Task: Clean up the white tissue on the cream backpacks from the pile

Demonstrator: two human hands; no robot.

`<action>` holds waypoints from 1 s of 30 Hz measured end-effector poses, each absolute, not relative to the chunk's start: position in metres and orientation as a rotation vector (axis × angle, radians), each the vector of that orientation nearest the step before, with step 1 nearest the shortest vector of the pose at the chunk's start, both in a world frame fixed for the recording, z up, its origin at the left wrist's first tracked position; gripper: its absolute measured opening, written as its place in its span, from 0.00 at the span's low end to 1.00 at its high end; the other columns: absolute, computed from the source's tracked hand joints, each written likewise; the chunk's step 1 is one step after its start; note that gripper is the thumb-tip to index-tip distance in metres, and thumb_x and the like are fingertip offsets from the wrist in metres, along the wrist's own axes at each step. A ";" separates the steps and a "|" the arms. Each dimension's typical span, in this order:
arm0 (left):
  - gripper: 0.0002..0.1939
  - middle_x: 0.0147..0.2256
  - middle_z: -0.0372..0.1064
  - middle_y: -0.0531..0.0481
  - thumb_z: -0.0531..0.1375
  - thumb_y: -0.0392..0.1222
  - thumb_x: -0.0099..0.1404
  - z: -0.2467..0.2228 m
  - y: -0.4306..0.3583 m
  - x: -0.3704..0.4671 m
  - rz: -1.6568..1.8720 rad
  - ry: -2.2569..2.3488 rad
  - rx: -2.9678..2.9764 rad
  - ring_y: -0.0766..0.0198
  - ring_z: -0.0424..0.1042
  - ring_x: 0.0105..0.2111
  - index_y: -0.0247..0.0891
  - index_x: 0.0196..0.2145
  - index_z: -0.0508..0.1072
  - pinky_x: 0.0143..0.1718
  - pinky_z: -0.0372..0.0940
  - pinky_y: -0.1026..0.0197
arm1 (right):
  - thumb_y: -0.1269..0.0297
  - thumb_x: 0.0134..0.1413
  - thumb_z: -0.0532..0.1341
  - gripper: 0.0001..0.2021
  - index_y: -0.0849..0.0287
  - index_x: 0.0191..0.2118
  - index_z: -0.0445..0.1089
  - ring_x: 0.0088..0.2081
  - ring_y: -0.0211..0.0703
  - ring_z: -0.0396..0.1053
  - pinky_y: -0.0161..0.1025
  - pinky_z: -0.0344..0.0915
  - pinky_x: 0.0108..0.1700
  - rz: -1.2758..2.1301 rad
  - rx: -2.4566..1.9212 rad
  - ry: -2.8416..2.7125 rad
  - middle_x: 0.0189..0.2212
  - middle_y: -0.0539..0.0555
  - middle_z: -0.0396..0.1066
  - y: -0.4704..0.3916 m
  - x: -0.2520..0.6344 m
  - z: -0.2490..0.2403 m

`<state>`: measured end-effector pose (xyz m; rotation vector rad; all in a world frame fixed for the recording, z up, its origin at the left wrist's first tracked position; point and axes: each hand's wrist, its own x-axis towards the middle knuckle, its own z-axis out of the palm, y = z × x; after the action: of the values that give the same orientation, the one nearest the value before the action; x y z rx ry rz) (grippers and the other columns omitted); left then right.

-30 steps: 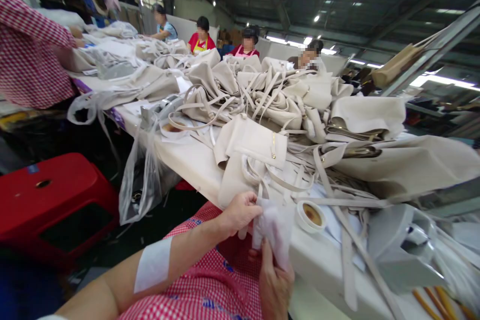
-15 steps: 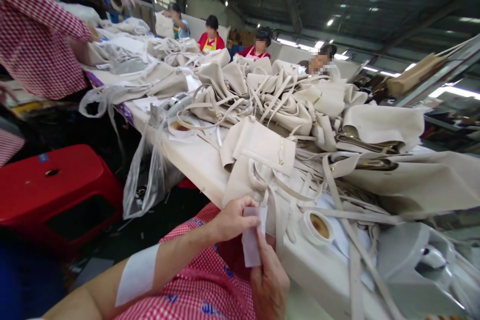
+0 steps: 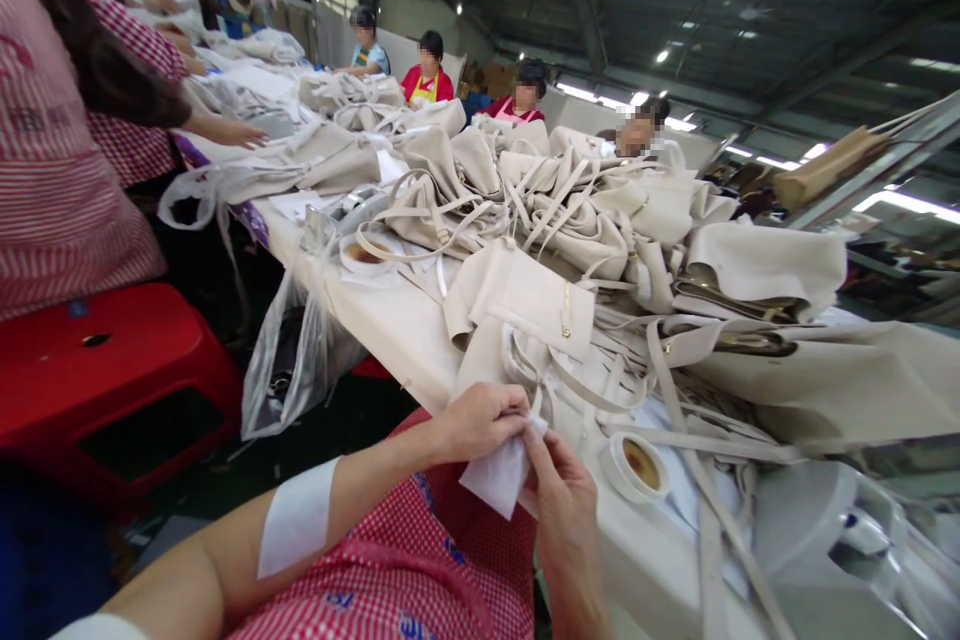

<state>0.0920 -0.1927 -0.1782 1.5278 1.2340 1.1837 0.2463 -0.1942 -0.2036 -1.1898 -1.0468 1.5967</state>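
Observation:
Above my lap, at the table's edge, both hands meet over a small thin white sheet point(image 3: 496, 480). My left hand point(image 3: 476, 420) pinches its upper edge between thumb and fingers. My right hand point(image 3: 562, 485) is closed on the sheet's upper right corner, fingertips touching the left ones. The sheet's lower part hangs loose. Just behind the hands lies a beige bag point(image 3: 521, 295) with a gold-coloured fitting, its straps point(image 3: 592, 382) curling close to my fingers. Whether a strap end is inside the sheet is hidden by my fingers.
Many beige bags point(image 3: 577, 230) and straps are heaped on the table point(image 3: 375, 340). A round tub point(image 3: 636, 468) with brown residue stands to the right, near clear plastic point(image 3: 832, 540). A red stool point(image 3: 150, 340) and a co-worker's arm point(image 3: 225, 130) are at left.
The white sheet, earlier held upright and narrow, now spreads wider and hangs to the lower left. My right hand has risen to meet the left. A co-worker has come in at left.

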 end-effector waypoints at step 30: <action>0.08 0.32 0.74 0.48 0.57 0.35 0.62 -0.203 -0.217 0.117 1.458 1.459 1.408 0.62 0.71 0.34 0.37 0.32 0.78 0.38 0.64 0.62 | 0.45 0.49 0.66 0.20 0.57 0.40 0.78 0.30 0.44 0.72 0.36 0.66 0.30 1.252 -1.275 -1.247 0.29 0.51 0.78 -0.204 0.240 -0.221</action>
<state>0.1172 -0.2172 -0.2026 1.4079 1.4590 1.4584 0.2395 -0.2037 -0.2207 -1.2748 -1.2468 1.2524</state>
